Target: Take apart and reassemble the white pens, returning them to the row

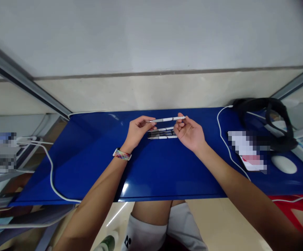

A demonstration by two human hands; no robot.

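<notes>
A white and grey pen (167, 119) is held level above the table, one end in each hand. My left hand (140, 129), with a colourful band at the wrist, pinches its left end. At the right end, my right hand (189, 131) holds it between thumb and fingers, palm turned partly up. Just below the held pen, several more pens (161, 134) lie side by side on the blue table (151, 167). Their right ends are near the fingers of my right hand, which partly hide them.
On the right are a phone (248, 153), a white mouse (283, 164) and a black strapped headset (269, 122). White cables (220, 130) run along both sides of the table. A pale wall (146, 90) rises behind it.
</notes>
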